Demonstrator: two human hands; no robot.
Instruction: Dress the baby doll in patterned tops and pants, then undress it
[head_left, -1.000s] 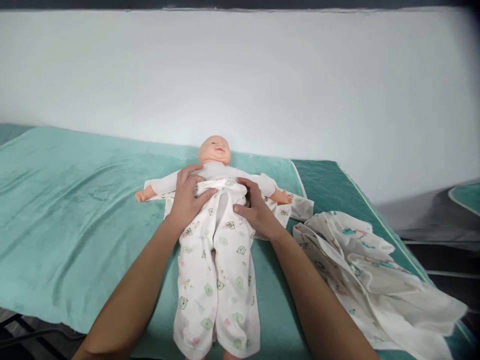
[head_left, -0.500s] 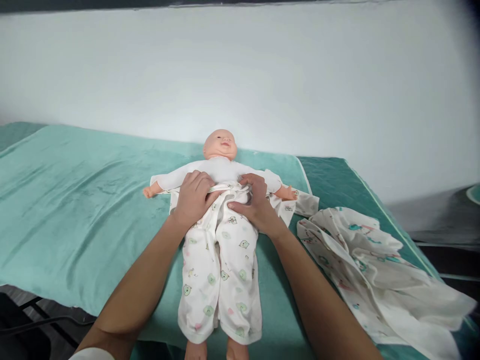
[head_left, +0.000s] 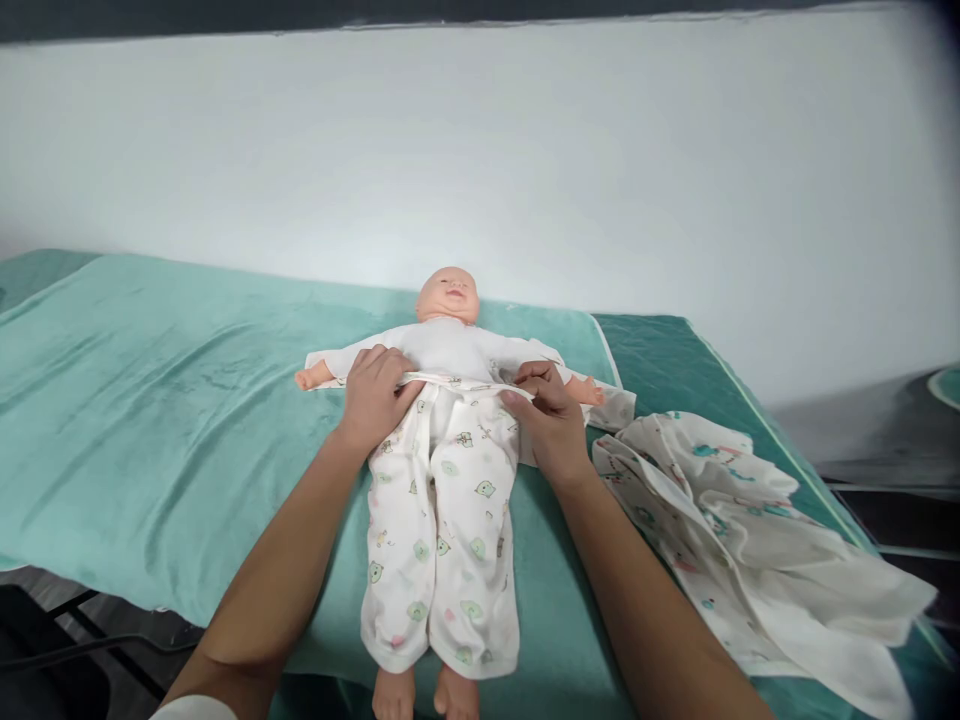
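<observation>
A baby doll (head_left: 448, 296) lies on its back with its arms spread and its bare feet toward me. On its legs are white trousers (head_left: 472, 500) printed with small green animals, their waistband drawn across the belly. My left hand (head_left: 377, 400) grips that waistband at one side, thumb tucked under the edge. At the other side my right hand (head_left: 551, 415) pinches the waistband between thumb and fingers. The white top (head_left: 450, 350) covers the doll's chest above the band. Part of a printed garment (head_left: 611, 408) lies spread beneath the doll.
A crumpled white printed cloth (head_left: 720, 540) lies to the right on a darker green cover (head_left: 656, 345). The light green sheet (head_left: 172, 400) stretches out to the left. A white wall (head_left: 480, 150) rises behind the bed. A dark cable (head_left: 97, 650) hangs at lower left.
My hands have moved apart, the right one outward, and the trousers' waistband is now stretched straight across the belly instead of bunched in the middle.
</observation>
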